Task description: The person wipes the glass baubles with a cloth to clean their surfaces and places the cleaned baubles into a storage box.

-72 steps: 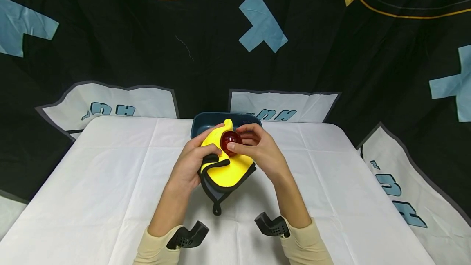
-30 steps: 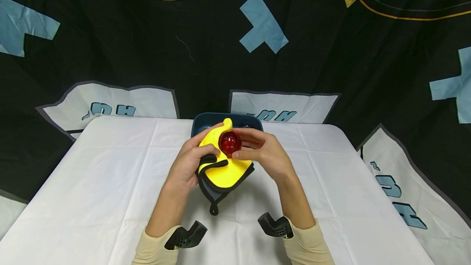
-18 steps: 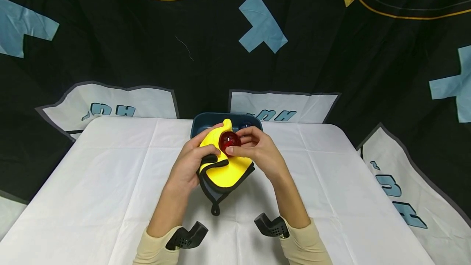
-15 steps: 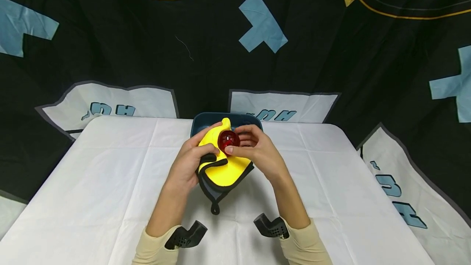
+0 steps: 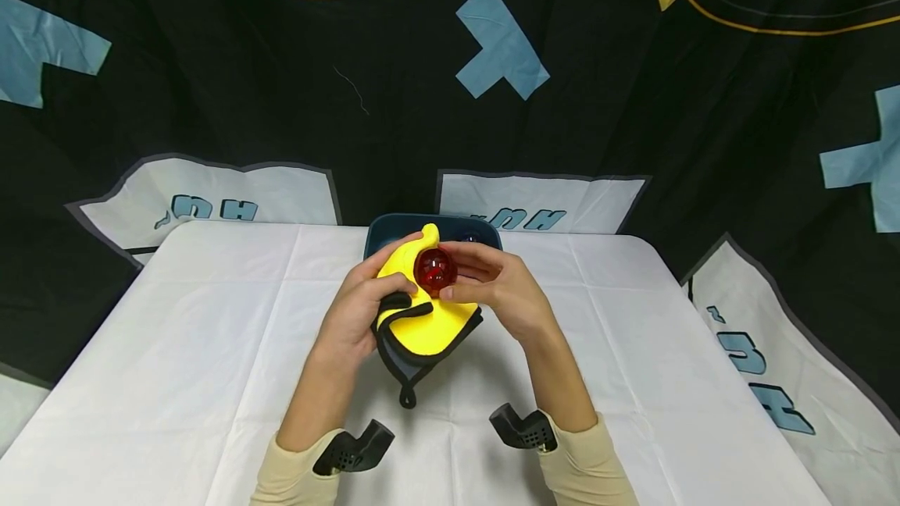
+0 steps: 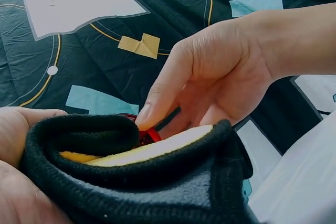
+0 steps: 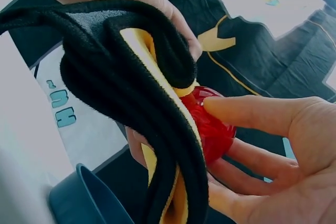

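Note:
My left hand [image 5: 358,303] grips a folded microfiber cloth [image 5: 439,330], yellow inside and grey outside, with black edging and a hanging loop at its lower corner. A clear red ball [image 5: 434,270] lies against the yellow side, above the white table. My right hand [image 5: 502,287] holds the ball from the right, its thumb at the lower edge and the other fingers behind. In the right wrist view, thumb and fingers pinch the red ball [image 7: 212,129] against the cloth [image 7: 131,82]. The cloth [image 6: 136,182] hides most of the ball in the left wrist view.
Just behind the hands, a dark blue bin [image 5: 383,231] stands at the table's far edge. Inside it shows part of a dark, shiny round thing [image 5: 469,238]. The white-covered table [image 5: 211,350] reaches out on both sides, with a black printed curtain [image 5: 394,100] behind.
The right thumb has slid off the ball's front to its lower right edge, and the fingers have shifted round it. Cloth, ball and left hand have drifted slightly left.

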Demonstrator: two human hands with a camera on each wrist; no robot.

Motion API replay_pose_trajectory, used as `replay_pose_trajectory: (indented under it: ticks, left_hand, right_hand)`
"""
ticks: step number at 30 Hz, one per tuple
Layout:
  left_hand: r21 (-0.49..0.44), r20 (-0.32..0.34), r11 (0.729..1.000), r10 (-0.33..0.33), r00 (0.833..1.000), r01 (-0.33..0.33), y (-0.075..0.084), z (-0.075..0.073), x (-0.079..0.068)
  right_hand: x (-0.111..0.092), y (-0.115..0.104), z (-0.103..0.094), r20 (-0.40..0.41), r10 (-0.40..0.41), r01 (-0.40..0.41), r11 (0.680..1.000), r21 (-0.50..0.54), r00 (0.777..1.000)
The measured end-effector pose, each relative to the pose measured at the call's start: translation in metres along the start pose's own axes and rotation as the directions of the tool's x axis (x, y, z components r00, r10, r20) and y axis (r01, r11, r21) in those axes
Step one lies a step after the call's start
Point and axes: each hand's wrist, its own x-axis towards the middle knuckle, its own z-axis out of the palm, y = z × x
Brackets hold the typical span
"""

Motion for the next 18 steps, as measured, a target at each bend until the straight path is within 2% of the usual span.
replay_pose_trajectory:
  ticks: [11,14,18]
  left_hand:
    - [-0.019,0.008,1.000,0.002,1.000,-0.001,-0.001,0.000,0.000]
    - [-0.020,0.006,1.000,0.006,1.000,-0.006,-0.002,0.000,0.001]
    - [-0.025,0.000,1.000,0.010,1.000,-0.010,-0.003,-0.001,0.003]
  right_hand:
    - [0.003,0.001,0.010,-0.140,0.089,-0.099,0.993,-0.065,0.986]
    - [0.003,0.000,0.013,-0.141,0.080,-0.090,0.994,-0.066,0.987]
    - [0.002,0.000,0.013,-0.088,0.034,-0.039,0.998,-0.054,0.996]
